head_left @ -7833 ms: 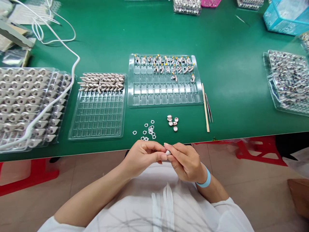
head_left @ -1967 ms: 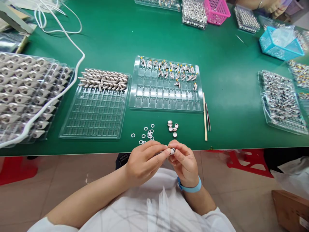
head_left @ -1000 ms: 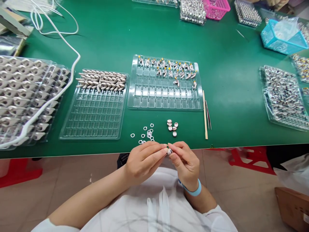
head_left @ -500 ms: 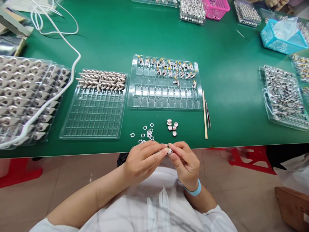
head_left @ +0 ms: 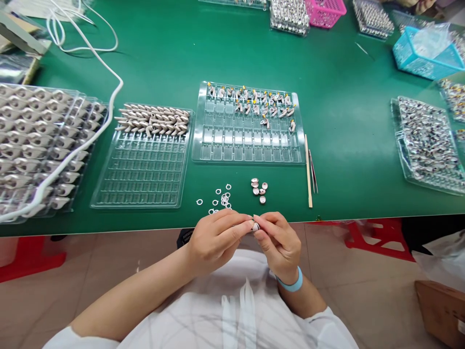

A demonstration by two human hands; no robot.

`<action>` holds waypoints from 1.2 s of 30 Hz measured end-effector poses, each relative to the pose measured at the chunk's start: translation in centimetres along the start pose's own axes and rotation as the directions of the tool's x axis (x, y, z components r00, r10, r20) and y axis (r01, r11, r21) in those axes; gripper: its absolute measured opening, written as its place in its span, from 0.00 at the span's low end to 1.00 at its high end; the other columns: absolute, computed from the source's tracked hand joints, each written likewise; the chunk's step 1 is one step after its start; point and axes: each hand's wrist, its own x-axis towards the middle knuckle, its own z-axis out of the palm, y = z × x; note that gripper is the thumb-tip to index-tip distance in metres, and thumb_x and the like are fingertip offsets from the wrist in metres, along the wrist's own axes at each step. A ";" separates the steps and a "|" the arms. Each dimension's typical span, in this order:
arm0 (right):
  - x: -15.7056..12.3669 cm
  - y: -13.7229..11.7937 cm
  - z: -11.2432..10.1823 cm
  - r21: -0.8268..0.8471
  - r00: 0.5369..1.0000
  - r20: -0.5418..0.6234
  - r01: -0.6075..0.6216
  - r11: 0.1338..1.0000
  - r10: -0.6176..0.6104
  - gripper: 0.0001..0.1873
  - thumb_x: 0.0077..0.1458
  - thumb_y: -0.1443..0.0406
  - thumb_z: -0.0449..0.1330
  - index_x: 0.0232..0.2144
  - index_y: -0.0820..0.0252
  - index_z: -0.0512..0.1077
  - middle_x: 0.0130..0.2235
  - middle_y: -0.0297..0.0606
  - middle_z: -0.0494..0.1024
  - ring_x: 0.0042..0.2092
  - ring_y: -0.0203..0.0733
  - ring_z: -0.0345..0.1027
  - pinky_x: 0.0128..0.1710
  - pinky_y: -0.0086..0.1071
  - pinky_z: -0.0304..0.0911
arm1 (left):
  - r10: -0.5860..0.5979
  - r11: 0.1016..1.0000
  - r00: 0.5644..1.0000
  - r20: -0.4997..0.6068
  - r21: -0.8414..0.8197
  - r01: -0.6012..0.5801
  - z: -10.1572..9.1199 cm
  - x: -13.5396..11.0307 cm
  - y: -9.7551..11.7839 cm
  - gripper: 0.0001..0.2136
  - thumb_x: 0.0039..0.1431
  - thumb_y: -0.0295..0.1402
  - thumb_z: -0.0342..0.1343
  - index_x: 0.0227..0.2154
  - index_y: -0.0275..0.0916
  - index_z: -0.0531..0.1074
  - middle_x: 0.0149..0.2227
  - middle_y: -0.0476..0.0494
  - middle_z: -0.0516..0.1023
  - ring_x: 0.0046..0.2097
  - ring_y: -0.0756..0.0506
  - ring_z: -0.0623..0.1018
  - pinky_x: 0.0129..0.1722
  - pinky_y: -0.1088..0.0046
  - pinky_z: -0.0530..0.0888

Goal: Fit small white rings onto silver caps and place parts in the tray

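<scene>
Just off the table's front edge, my left hand (head_left: 214, 241) and my right hand (head_left: 279, 242) meet at the fingertips. Both pinch one small silvery-white rounded part (head_left: 255, 226) with a dark line across it; fingers hide most of it. Several flat white rings (head_left: 224, 198) with small tabs are scattered on the table beyond my left hand. Beyond my right hand lies a cluster of small round metal caps (head_left: 262, 192). Farther back, a clear plastic tray (head_left: 232, 138) carries small curved parts with yellow bits in its upper rows.
A wooden stick (head_left: 308, 172) and tweezers (head_left: 313, 172) lie right of the middle tray. Leftward are a tray of beige parts (head_left: 152, 119), bigger stacked trays (head_left: 32, 145) and a white cable (head_left: 90, 138). A filled tray (head_left: 425, 140) and blue basket (head_left: 417, 59) stand at right.
The small part appears slightly turned between my fingertips, its dark line showing more clearly. Both hands keep nearly the same place and grip.
</scene>
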 end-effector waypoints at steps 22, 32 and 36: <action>-0.3 0.2 -0.1 0.051 0.997 0.029 -0.075 0.996 0.074 0.19 0.56 0.69 0.58 0.50 0.47 0.71 0.40 0.39 0.72 0.34 0.37 0.69 0.30 0.32 0.69 | -0.027 0.998 0.999 -0.036 -0.055 0.025 0.4 0.1 0.0 0.15 0.54 0.17 0.55 0.44 0.34 0.70 0.35 0.38 0.79 0.35 0.46 0.76 0.32 0.70 0.74; -0.2 0.2 0.1 0.060 0.995 0.045 -0.091 0.994 0.089 0.19 0.57 0.70 0.56 0.50 0.49 0.71 0.40 0.39 0.72 0.34 0.36 0.70 0.30 0.31 0.70 | 0.001 1.000 1.000 -0.026 0.014 -0.001 0.3 0.0 0.0 0.15 0.56 0.19 0.53 0.47 0.34 0.68 0.37 0.39 0.79 0.37 0.47 0.76 0.34 0.70 0.75; -0.1 0.2 0.2 0.028 0.999 0.026 -0.042 0.999 0.041 0.19 0.57 0.71 0.56 0.50 0.52 0.71 0.40 0.40 0.72 0.35 0.37 0.71 0.30 0.31 0.71 | 0.001 0.999 1.000 -0.019 0.043 0.000 0.4 0.0 0.0 0.14 0.58 0.21 0.52 0.47 0.36 0.68 0.36 0.40 0.79 0.37 0.48 0.77 0.34 0.70 0.76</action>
